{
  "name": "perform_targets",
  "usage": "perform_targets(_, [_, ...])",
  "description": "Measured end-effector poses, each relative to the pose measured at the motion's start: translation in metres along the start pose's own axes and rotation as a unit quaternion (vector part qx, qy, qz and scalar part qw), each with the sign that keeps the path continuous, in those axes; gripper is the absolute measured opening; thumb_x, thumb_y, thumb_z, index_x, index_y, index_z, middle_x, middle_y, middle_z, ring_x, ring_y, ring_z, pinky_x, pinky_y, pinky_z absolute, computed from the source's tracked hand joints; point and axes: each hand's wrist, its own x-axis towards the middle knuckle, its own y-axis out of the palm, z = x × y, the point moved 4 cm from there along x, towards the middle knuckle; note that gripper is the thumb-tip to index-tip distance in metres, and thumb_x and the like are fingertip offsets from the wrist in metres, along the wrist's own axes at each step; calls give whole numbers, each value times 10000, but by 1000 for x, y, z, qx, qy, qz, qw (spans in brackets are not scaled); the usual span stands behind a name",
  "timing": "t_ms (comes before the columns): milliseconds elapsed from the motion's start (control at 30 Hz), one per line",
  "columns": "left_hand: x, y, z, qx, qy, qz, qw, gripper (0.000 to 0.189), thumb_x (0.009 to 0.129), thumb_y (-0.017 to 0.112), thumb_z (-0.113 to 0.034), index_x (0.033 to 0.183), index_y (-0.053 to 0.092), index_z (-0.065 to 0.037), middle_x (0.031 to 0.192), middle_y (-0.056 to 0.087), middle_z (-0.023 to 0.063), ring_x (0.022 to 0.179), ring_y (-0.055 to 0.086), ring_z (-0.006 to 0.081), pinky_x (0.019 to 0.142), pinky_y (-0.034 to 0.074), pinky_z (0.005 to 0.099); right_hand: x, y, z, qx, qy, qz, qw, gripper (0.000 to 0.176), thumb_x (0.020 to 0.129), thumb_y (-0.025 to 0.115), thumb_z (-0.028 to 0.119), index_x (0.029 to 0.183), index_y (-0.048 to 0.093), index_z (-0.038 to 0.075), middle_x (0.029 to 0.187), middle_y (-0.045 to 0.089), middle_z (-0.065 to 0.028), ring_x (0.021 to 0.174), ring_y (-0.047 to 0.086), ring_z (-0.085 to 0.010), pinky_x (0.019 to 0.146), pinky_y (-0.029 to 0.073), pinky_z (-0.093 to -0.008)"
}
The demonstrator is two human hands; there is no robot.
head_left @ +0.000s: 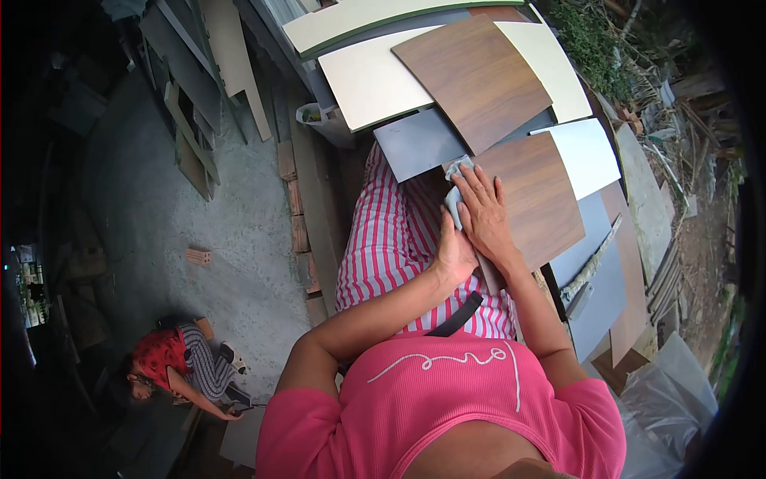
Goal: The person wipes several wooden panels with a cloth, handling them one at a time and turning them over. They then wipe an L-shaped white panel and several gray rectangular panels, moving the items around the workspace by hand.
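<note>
A brown wood-grain panel (536,199) rests over my lap, tilted, its near edge toward my body. My right hand (485,214) lies on its left part with the fingers stretched forward, pressing a grey-blue cloth (455,206) that bunches out past the fingertips and beside the thumb. At the panel's left edge is my left hand (456,252), thumb up beside the cloth. Its other fingers are hidden, seemingly around the edge. Just beyond my hands lie a dark grey panel (419,144) and another wood-grain panel (475,80).
Cream boards (375,76), a white board (586,156) and blue-grey boards (594,263) are stacked ahead and right. A stick (590,259) lies on them. A white bag (327,124) stands left. Another person (183,363) crouches on the concrete floor (239,247) near a brick (198,255).
</note>
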Motion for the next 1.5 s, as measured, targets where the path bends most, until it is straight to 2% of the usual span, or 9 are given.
perform_targets(200, [-4, 1, -2, -31, -9, -31, 999, 738, 845, 315, -719, 1381, 341, -212, 1409, 374, 53, 1309, 345, 249, 1066, 279, 449, -39, -10, -2, 26, -40, 42, 998, 482, 839, 514, 154, 1317, 456, 142, 1416, 381, -63, 1351, 286, -260, 1112, 143, -484])
perform_targets(367, [-1, 0, -1, 19, 8, -82, 996, 760, 851, 417, -664, 1334, 381, -78, 1355, 427, 92, 1227, 424, 260, 1035, 330, 395, -87, -21, -3, 38, -30, 73, 996, 492, 810, 546, 139, 1297, 479, 149, 1416, 384, -59, 1341, 303, -266, 1112, 160, -485])
perform_targets(467, [1, 2, 0, 23, 9, -7, 1000, 751, 865, 409, -645, 1352, 364, -76, 1380, 407, 101, 1245, 405, 264, 1047, 307, 389, -114, -26, -7, 40, -28, 89, 995, 493, 806, 547, 137, 1294, 482, 156, 1417, 386, -55, 1345, 299, -262, 1116, 160, -478])
perform_targets(667, [1, 7, 2, 13, -8, 9, 1000, 680, 894, 389, -598, 1386, 331, -133, 1411, 379, 102, 1318, 329, 285, 1067, 235, 507, -141, -34, -41, 47, 31, 61, 997, 502, 806, 517, 101, 1304, 471, 139, 1421, 381, -61, 1357, 278, -264, 1120, 152, -472])
perform_targets(833, [-1, 9, 1, 31, -20, -16, 999, 681, 891, 393, -599, 1385, 340, -132, 1428, 364, 94, 1324, 324, 285, 1071, 221, 507, -133, -42, -117, -27, 187, -25, 982, 470, 885, 438, 120, 1353, 407, 105, 1438, 351, -93, 1357, 270, -293, 1105, 156, -498])
perform_targets(900, [-3, 10, 1, 30, -20, -14, 999, 684, 891, 395, -598, 1387, 335, -132, 1433, 359, 91, 1325, 322, 284, 1072, 218, 507, -133, -40, -159, -90, 342, -86, 931, 462, 915, 402, 146, 1372, 371, 89, 1445, 330, -130, 1352, 266, -330, 1097, 145, -525])
perform_targets(1000, [-1, 9, 1, 22, -17, -14, 1000, 678, 893, 395, -595, 1389, 330, -137, 1439, 351, 86, 1325, 322, 281, 1074, 214, 506, -114, -33, -176, -121, 425, -70, 895, 464, 922, 393, 157, 1378, 356, 78, 1444, 313, -171, 1350, 246, -370, 1087, 146, -547])
perform_targets(1233, [1, 0, 3, 15, 14, -3, 1000, 659, 900, 353, -612, 1398, 311, -182, 1438, 340, 74, 1325, 320, 269, 1081, 229, 489, -40, -6, -8, 12, 36, -15, 999, 468, 846, 523, 170, 1309, 467, 143, 1419, 379, -83, 1342, 298, -285, 1098, 191, -489])
perform_targets(1500, [2, 0, 2, 18, -29, -22, 999, 780, 880, 342, -656, 1431, 232, -114, 1462, 301, 90, 1352, 273, 266, 1092, 187, 486, -19, -15, -80, -25, 122, -44, 991, 454, 902, 471, 210, 1351, 423, 169, 1434, 359, -59, 1354, 277, -260, 1107, 165, -484])
